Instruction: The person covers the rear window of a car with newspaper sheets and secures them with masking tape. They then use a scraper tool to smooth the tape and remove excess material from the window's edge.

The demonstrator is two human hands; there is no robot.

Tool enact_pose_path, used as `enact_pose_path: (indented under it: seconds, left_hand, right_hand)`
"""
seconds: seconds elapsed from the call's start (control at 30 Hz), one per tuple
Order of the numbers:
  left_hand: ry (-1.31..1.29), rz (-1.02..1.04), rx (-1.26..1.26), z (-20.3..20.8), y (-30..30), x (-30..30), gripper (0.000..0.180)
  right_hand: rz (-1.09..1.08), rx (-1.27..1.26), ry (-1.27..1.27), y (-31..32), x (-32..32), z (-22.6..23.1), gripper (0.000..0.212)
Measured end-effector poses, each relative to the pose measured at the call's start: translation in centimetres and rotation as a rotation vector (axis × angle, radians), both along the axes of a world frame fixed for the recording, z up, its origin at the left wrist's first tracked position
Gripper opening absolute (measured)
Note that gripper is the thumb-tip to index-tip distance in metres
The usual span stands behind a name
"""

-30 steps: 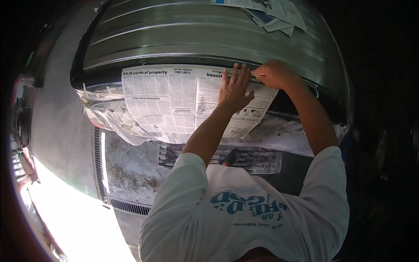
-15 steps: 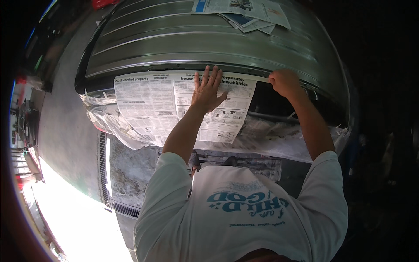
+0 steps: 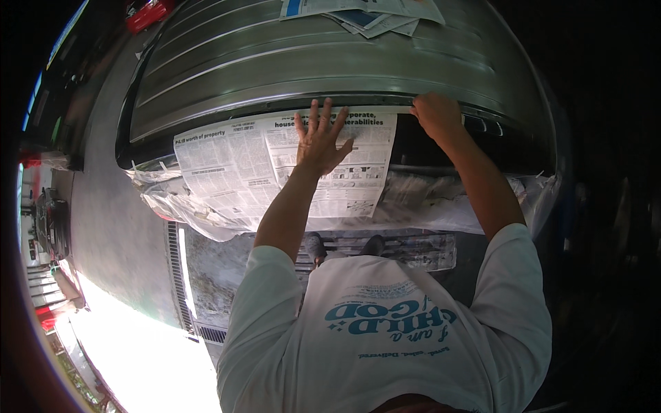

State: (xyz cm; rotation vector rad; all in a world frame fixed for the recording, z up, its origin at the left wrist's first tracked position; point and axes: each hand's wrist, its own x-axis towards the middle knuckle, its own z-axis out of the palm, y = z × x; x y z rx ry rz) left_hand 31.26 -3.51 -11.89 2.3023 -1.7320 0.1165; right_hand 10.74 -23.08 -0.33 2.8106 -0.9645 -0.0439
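A newspaper sheet (image 3: 227,162) hangs from just below the roof edge of a vehicle, over its black upper end and the plastic sheeting (image 3: 196,212). My left hand (image 3: 321,141) lies on the sheet's upper part with fingers spread, its fingertips at the top edge. Beyond the sheet's upper right corner, my right hand (image 3: 438,118) is closed. Its fingers pinch the end of a pale, narrow strip, apparently masking tape (image 3: 404,109), running out from the sheet's top edge. The fingertips hide the strip's very end.
The ribbed metal roof (image 3: 310,62) spreads out ahead, with more newspapers (image 3: 372,17) lying on its far part. Below are my shoes (image 3: 372,245) by a slatted platform (image 3: 420,251). A floor grate (image 3: 180,282) runs at the left. Farther left stands a dark car (image 3: 54,224).
My right hand has shifted slightly left toward the newspaper's corner, and less of the strip shows. My left hand stays spread on the sheet. The whole view has moved a little.
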Motion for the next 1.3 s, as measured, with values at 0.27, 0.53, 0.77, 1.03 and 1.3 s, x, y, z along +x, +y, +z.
enact_pose_path:
  seconds: [0.27, 0.53, 0.77, 1.03, 1.3]
  left_hand:
    - [0.017, -0.014, -0.004, 0.2, 0.0, 0.0, 0.078]
    - [0.063, 0.034, 0.067, 2.2, -0.5, -1.9, 0.083]
    - [0.023, -0.168, 0.024, 1.0, -5.3, -6.6, 0.088]
    - [0.106, -0.196, 0.098, 2.4, -5.7, -6.7, 0.098]
    - [0.107, -0.211, 0.046, 1.8, -5.7, -7.1, 0.097]
  right_hand:
    - [-0.061, -0.044, 0.016, 0.2, 0.9, -0.7, 0.018]
    - [-0.12, -0.083, 0.118, 0.5, 2.1, -1.2, 0.024]
    - [-0.105, -0.08, 0.146, 0.9, 2.6, -0.8, 0.018]
    - [-0.09, -0.041, 0.094, 0.8, 2.5, -1.4, 0.011]
    - [-0.089, -0.023, -0.013, 1.0, 2.7, -1.5, 0.014]
